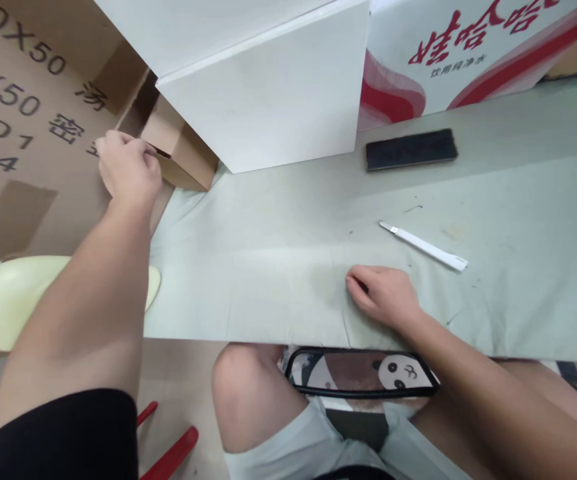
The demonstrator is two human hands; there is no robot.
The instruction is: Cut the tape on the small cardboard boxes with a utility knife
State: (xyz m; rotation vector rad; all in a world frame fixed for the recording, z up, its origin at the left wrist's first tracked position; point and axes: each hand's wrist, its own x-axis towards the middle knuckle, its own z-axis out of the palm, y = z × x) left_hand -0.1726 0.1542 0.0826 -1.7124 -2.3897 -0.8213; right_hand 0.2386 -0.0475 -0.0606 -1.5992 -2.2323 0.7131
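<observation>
My left hand [127, 168] fingers pinch the carton [28, 133] flap; right hand [386, 293] rests curled, empty, on the bench [268, 267]. I'd pull the flap steadily.

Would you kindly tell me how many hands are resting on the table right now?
1: the right hand rests on the table; the left hand touches a cardboard box.

Two hands: left hand [128, 168], right hand [386, 295]. One phone [411, 149] at one o'clock, one white knife [423, 246], one cardboard box [28, 133].
</observation>
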